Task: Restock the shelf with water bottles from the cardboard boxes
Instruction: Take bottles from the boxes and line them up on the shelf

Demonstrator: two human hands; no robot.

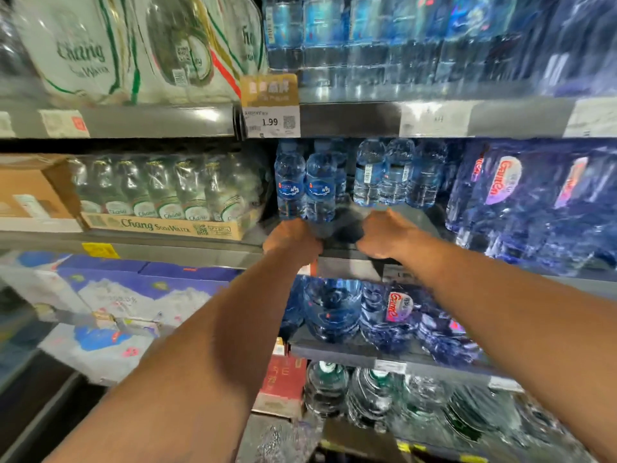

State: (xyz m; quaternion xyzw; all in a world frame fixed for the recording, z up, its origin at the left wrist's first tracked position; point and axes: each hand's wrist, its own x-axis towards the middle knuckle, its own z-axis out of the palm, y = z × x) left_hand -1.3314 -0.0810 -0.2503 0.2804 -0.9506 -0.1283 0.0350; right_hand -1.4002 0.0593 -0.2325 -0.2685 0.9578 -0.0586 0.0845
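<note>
Both hands are reached to the middle shelf (pixel 419 222). The left hand (pixel 292 242) is wrapped round the base of the front bottle (pixel 320 190), which is stood upright at the shelf's front edge, touching a second bottle (pixel 289 185) on its left. The right hand (pixel 387 235) is curled just beside, knuckles up. Whether anything is grasped cannot be told, as the gap between the hands is dark and blurred. More water bottles (pixel 384 175) are stood further back on the same shelf, with bare shelf in front of them.

Progress, as judged: partly done. A few bottles are placed and the front right of the slot is not yet filled, so several more are likely needed.

A cardboard box (pixel 26 195) is seen far left, beside a soda water tray (pixel 167 225); whether it is the supply box cannot be told. Wrapped packs (pixel 521 195) are stacked to the right.
</note>
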